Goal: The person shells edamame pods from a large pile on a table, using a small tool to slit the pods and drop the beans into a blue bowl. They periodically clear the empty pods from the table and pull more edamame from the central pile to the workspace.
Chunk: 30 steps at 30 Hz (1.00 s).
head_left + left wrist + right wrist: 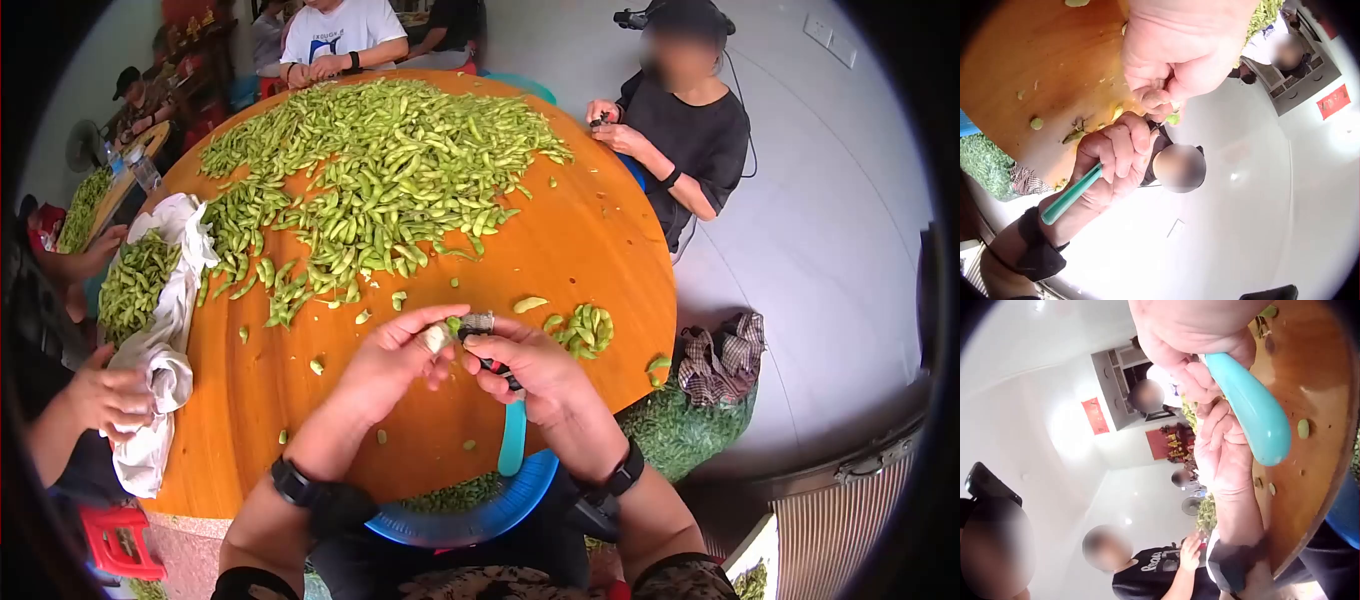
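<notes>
Both hands meet over the near part of a round wooden table (pixel 420 440). My left hand (pixel 385 365) pinches a green soybean pod (pixel 453 325), mostly hidden by the fingers; something whitish shows at its fingertips. Close against it, my right hand (pixel 540 370) grips a turquoise-handled tool (pixel 512 440), whose handle sticks out below the palm. Black and red parts show between the right fingers, and the working end is hidden. The right wrist view shows the rounded turquoise handle (pixel 1257 415) large; in the left wrist view a bit of green pod (pixel 1174 117) lies between the fingertips.
A large heap of soybean pods (pixel 390 170) covers the far table. A small pod pile (pixel 588 332) lies right of my hands. Below, a blue basin (pixel 545 495) holds green beans. More pods lie on white cloth (pixel 185 260) at left. Other people sit around.
</notes>
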Tool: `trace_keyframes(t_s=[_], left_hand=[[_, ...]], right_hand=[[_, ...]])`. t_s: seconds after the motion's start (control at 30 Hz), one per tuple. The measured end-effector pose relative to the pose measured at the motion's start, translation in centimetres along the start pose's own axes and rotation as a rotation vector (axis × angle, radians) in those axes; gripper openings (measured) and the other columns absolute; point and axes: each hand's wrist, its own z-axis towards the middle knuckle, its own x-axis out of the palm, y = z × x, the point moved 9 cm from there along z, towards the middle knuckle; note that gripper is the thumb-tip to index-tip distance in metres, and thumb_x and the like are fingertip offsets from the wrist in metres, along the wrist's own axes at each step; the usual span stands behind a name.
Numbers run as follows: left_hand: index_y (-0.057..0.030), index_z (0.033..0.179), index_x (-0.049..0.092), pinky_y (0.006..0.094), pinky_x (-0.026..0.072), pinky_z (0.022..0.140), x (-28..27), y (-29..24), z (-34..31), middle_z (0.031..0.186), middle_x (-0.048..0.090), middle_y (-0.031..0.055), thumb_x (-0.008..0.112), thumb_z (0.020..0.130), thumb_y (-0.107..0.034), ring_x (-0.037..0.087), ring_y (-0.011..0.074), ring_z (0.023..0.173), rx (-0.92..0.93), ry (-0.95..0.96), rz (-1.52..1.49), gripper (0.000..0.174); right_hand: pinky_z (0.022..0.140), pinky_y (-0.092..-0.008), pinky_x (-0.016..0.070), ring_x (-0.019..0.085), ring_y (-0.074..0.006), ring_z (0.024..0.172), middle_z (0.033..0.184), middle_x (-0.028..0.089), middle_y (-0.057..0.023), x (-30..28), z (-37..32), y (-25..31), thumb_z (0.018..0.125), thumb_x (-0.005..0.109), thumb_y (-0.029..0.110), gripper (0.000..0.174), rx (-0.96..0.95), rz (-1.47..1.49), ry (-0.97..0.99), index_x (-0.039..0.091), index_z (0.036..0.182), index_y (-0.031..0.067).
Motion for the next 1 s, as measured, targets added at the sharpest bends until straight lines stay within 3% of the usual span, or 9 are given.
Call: trace_keyframes(t_s=[0.07,0.17,0.3,0.4,0.47,0.67,0.8,0.87,1.0], left_hand=[[-0.0046,0.122,0.059,0.0287,0.0476,0.062,1.7,-3.7,-1.3,0.089,0.063,0.0088,0.056,0.091,-0.010,0.060,0.0163,0.072,0.653,-0.166,0.942,0.032],[-0.0034,0.122,0.056,0.0311,0.0515,0.070,2.9,-4.8,-2.1,0.091,0.066,0.0158,0.056,0.088,-0.003,0.065,0.0258,0.078,0.622,-0.249,1.446,0.035],[-0.0025,0.118,0.057,0.0313,0.0516,0.067,2.7,-4.0,-2.5,0.085,0.063,0.0211,0.055,0.083,0.000,0.064,0.0305,0.073,0.567,-0.352,1.516,0.035],[0.0009,0.113,0.057,0.0338,0.0527,0.061,1.7,-4.0,-2.1,0.078,0.065,0.0150,0.049,0.088,-0.002,0.063,0.0277,0.061,0.580,-0.371,1.455,0.026],[0.0010,0.114,0.056,0.0297,0.0534,0.061,-0.5,-2.6,-1.0,0.080,0.066,0.0087,0.042,0.093,-0.005,0.064,0.0182,0.062,0.399,-0.220,0.648,0.026],[0.0026,0.124,0.052,0.0259,0.0518,0.073,0.7,-2.3,-0.5,0.094,0.064,0.0086,0.045,0.096,-0.010,0.063,0.0143,0.080,0.351,-0.043,0.374,0.031],[0.0007,0.130,0.047,0.0276,0.0516,0.078,1.6,-2.6,-0.8,0.100,0.063,0.0077,0.051,0.094,-0.005,0.062,0.0142,0.089,0.414,-0.062,0.680,0.037],[-0.0016,0.134,0.044,0.0323,0.0518,0.081,1.9,-2.9,-1.2,0.105,0.063,0.0113,0.054,0.089,0.002,0.064,0.0214,0.091,0.501,-0.076,1.143,0.046],[-0.0028,0.136,0.041,0.0367,0.0515,0.081,3.6,-3.8,-2.2,0.106,0.062,0.0172,0.055,0.085,0.004,0.063,0.0309,0.091,0.575,-0.148,1.427,0.053]], right_hand=[[0.038,-0.0204,0.0315,0.045,-0.0057,0.046,0.069,0.058,-0.0020,-0.2,-0.1,1.2,0.090,0.058,0.010,0.008,-0.181,-0.209,-0.088,0.061,0.094,0.0047],[0.039,-0.0207,0.0325,0.045,-0.0055,0.045,0.067,0.058,-0.0013,0.4,-1.4,1.6,0.090,0.057,0.008,0.007,-0.299,-0.389,-0.233,0.063,0.093,0.0049],[0.039,-0.0200,0.0306,0.045,-0.0053,0.046,0.068,0.057,-0.0012,0.6,-1.2,0.5,0.090,0.057,0.008,0.009,-0.246,-0.269,-0.221,0.063,0.096,0.0056],[0.039,-0.0199,0.0291,0.045,-0.0057,0.046,0.069,0.058,-0.0017,0.4,-0.4,-0.1,0.090,0.057,0.009,0.010,-0.184,-0.126,-0.115,0.062,0.098,0.0052],[0.038,-0.0200,0.0287,0.046,-0.0061,0.046,0.069,0.058,-0.0019,0.2,-0.5,0.3,0.090,0.057,0.009,0.012,-0.139,-0.080,-0.094,0.061,0.100,0.0048],[0.037,-0.0202,0.0285,0.046,-0.0069,0.045,0.070,0.059,-0.0027,0.6,-0.7,0.8,0.089,0.058,0.009,0.014,-0.222,-0.018,-0.105,0.061,0.101,0.0036],[0.037,-0.0202,0.0290,0.046,-0.0068,0.044,0.069,0.060,-0.0032,0.4,-1.4,1.3,0.088,0.059,0.009,0.010,-0.264,-0.086,-0.168,0.063,0.095,0.0038],[0.037,-0.0201,0.0292,0.047,-0.0067,0.044,0.069,0.060,-0.0032,-0.1,-1.5,1.0,0.088,0.059,0.008,0.009,-0.255,-0.097,-0.168,0.064,0.094,0.0038],[0.038,-0.0196,0.0306,0.047,-0.0058,0.045,0.070,0.060,-0.0020,-0.1,-1.8,1.2,0.090,0.058,0.009,0.010,-0.306,-0.224,-0.190,0.064,0.095,0.0038]])
